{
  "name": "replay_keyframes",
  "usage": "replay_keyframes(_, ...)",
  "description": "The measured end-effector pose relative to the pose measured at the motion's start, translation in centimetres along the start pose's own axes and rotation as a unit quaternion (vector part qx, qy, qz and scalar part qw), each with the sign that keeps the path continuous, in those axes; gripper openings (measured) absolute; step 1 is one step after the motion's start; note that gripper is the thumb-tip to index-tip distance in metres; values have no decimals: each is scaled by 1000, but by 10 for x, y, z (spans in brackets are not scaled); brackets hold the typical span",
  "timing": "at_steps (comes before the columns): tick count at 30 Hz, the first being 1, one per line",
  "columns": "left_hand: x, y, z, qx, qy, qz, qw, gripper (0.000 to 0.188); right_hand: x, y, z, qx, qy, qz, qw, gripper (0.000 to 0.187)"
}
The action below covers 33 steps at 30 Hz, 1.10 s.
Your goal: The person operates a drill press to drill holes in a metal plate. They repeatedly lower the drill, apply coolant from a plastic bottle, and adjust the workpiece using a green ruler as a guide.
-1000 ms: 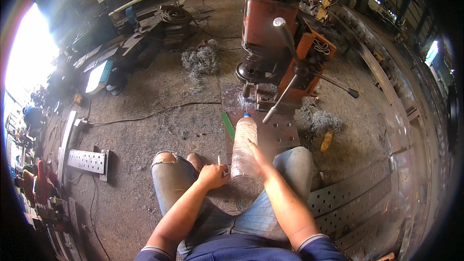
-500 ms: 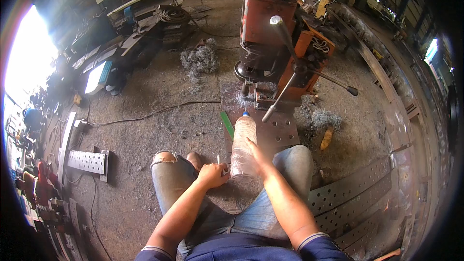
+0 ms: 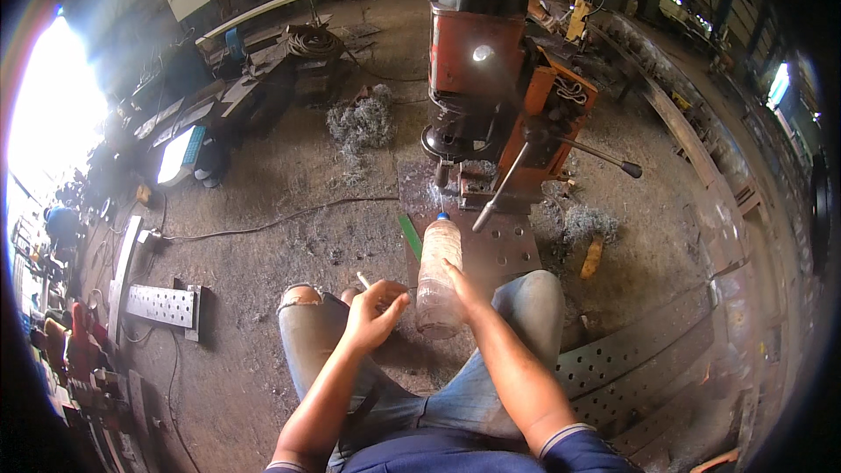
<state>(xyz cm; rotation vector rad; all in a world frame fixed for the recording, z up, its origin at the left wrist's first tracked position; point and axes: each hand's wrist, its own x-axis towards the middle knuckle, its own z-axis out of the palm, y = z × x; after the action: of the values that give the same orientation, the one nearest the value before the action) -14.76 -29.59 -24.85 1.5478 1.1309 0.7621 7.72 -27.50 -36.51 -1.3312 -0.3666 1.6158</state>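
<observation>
On the far left of the workshop floor, near its sunlit edge, a flat grey perforated metal strip lies on the dirt, and a thin black cable runs across the ground toward the centre. Beyond it, at the upper left, a dark bench of stacked metal parts stands with a coil of black hose at its right end; a heap of grey metal swarf lies on the floor just right of it.

At lower centre, the seated person's knees in torn blue jeans frame the working area. The left hand is loosely curled, its fingers pinching a short white stick, cigarette-like, which points up and left; this hand is just beside the bottle and does not touch it. The dusty, clear plastic bottle with a blue cap stands upright between the knees, at the near edge of a dark steel plate with drilled holes. The right hand wraps the bottle's right side, fingers pressed against its wall. The two hands are apart, the bottle between them.

Behind the plate rises a red and orange pillar drill with a black domed top; its long feed lever with a black knob projects right, and a second grey handle slants down over the plate. To the right lie more swarf, a small yellowish piece and long perforated steel channels.
</observation>
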Motion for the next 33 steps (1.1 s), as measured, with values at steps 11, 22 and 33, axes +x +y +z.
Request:
replay_keyframes(11,-86,186,47,-422,-435,337,721,117,3,4,-5,35,-21,8,999,59)
replay_keyframes(22,-111,269,35,-487,-522,332,616,145,-5,-2,-3,16,-24,3,1000,57)
replay_keyframes(33,-131,253,48,-517,-495,334,613,140,-20,-12,6,-11,-14,-26,1000,55)
